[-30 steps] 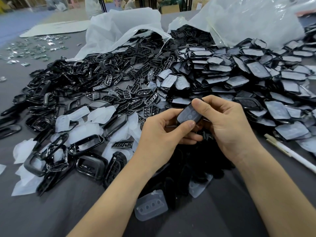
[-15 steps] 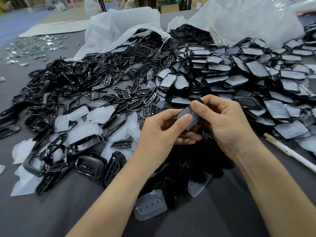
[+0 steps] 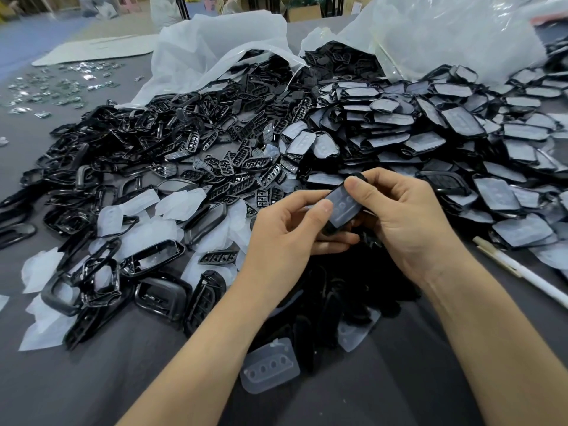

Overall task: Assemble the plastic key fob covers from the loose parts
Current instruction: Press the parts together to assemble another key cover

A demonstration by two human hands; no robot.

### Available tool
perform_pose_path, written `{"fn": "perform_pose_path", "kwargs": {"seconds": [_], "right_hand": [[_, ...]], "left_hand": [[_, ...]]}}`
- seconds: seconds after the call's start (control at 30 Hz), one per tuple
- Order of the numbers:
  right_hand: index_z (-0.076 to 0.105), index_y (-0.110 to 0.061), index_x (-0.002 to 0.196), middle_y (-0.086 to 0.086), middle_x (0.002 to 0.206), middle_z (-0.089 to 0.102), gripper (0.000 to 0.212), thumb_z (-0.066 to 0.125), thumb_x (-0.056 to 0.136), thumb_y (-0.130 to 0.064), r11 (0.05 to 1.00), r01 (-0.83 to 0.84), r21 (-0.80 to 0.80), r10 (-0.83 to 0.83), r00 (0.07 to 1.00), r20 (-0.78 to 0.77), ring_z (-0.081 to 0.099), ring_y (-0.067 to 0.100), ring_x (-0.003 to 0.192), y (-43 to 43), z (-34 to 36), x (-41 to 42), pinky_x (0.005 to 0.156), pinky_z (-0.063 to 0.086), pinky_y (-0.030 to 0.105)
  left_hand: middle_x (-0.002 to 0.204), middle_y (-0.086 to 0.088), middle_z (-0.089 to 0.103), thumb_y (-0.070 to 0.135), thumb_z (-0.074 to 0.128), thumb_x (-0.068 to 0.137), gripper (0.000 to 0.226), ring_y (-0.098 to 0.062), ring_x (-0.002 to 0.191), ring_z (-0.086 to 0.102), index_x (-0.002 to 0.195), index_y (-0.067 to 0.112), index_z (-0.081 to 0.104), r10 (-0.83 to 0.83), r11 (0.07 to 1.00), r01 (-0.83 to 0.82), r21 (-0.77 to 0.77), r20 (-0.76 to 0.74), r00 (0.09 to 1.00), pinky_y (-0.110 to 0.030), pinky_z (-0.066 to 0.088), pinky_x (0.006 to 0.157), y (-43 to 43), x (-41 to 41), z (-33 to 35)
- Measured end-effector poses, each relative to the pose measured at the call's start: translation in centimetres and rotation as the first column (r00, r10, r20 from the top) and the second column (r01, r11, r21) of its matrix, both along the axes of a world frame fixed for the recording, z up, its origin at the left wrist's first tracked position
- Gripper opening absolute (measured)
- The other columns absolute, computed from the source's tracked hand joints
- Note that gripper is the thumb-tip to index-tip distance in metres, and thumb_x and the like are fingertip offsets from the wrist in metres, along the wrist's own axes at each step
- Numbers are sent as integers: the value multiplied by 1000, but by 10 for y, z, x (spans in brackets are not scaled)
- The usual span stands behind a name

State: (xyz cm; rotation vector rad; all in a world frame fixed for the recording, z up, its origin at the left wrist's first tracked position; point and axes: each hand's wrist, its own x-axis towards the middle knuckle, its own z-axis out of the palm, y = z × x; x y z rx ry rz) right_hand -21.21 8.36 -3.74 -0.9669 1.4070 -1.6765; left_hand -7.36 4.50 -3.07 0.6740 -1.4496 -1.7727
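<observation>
1. Head view: left hand [image 3: 285, 229] and right hand [image 3: 405, 219] meet above the grey tabletop [image 3: 92, 379]. Both grasp 1 key fob cover [image 3: 341, 207], held clear of the surface.
2. Left thumb presses the cover's lower end and right thumb sits on its upper end. Other fingers curl underneath.
3. The cover is a black shell with a translucent face showing round button bumps, tilted toward the camera.
4. Left of the hands: loose black frames [image 3: 129, 155] mixed with translucent pads.
5. Right: heap of finished covers [image 3: 430, 133], pale faces up.
6. Near edge: 1 clear 4-hole pad [image 3: 270, 365] lying flat.
7. White pen [image 3: 528, 276] lies at the right. 2 plastic bags [image 3: 221, 38] lie open behind the heaps.
</observation>
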Motion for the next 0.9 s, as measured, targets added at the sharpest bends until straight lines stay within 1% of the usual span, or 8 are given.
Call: {"fn": "perform_pose_path", "kwargs": {"seconds": [0.1, 0.27, 0.37, 0.47, 0.63, 0.7, 0.83, 0.9], "right_hand": [[69, -20, 65, -1, 67, 66, 15, 69, 71, -34, 1000, 8, -15, -8, 1000, 15, 61, 16, 69, -1, 0, -1, 73, 52, 39], [68, -18, 70, 0, 70, 66, 17, 66, 87, -19, 1000, 5, -21, -5, 1000, -15, 61, 19, 71, -1, -2, -2, 78, 52, 45], [68, -18, 71, -1, 69, 66, 16, 66, 86, -19, 999, -6, -35, 6, 1000, -17, 61, 17, 70, -1, -2, -2, 74, 52, 41], [68, -19, 70, -1, 69, 66, 11, 66, 80, -25, 999, -20, -38, 20, 1000, -14, 61, 18, 70, -1, -1, -2, 73, 52, 39], [68, -19, 69, 1, 71, 65, 13, 70, 80, -25, 998, -26, -49, 26, 1000, 3, 60, 18, 72, -1, 0, 0, 73, 51, 39], [67, -19, 69, 1, 70, 64, 11, 68, 77, -27, 998, -24, -54, 24, 1000, 11, 59, 18, 71, 0, 1, 1, 73, 51, 38], [64, -16, 69, 0, 67, 63, 17, 64, 86, -16, 998, -18, -55, 18, 1000, 3, 59, 17, 69, 0, 0, 1, 72, 52, 37], [63, -17, 68, -2, 65, 63, 19, 63, 87, -14, 999, -12, -50, 12, 1000, 0, 59, 15, 67, -1, 0, 0, 70, 53, 35]], "left_hand": [[78, -8, 74, 8, 46, 99, 20, -21, 66, 72, 95, 8, 65, 37, 999, -37, -6, 4, 999, -24, 58, 61, -1, 0, 0], [73, -4, 73, 5, 49, 97, 18, -19, 63, 72, 87, 6, 65, 59, 998, -58, -23, 22, 998, -23, 58, 59, -1, 0, -1], [71, -3, 72, 1, 50, 96, 17, -20, 61, 71, 85, 3, 63, 76, 997, -75, -32, 28, 997, -24, 58, 58, -1, 0, -1], [69, -3, 71, 0, 50, 95, 17, -21, 59, 71, 82, 1, 61, 91, 995, -90, -32, 30, 995, -25, 58, 57, -1, -1, -2], [70, -5, 72, 0, 50, 96, 20, -23, 60, 72, 79, 3, 62, 104, 993, -102, -59, 34, 994, -25, 57, 56, -1, 1, -1], [70, -5, 72, 1, 50, 96, 21, -24, 61, 72, 78, 4, 62, 110, 991, -107, -75, 40, 993, -24, 57, 55, -2, 1, -2], [72, -4, 72, 2, 51, 95, 21, -25, 63, 72, 78, 6, 63, 119, 986, -111, -126, 54, 991, -25, 57, 56, -2, 0, -5], [73, -3, 72, 3, 52, 95, 19, -24, 64, 72, 80, 6, 63, 124, 982, -114, -151, 60, 991, -26, 58, 57, -2, 1, -7]]}}
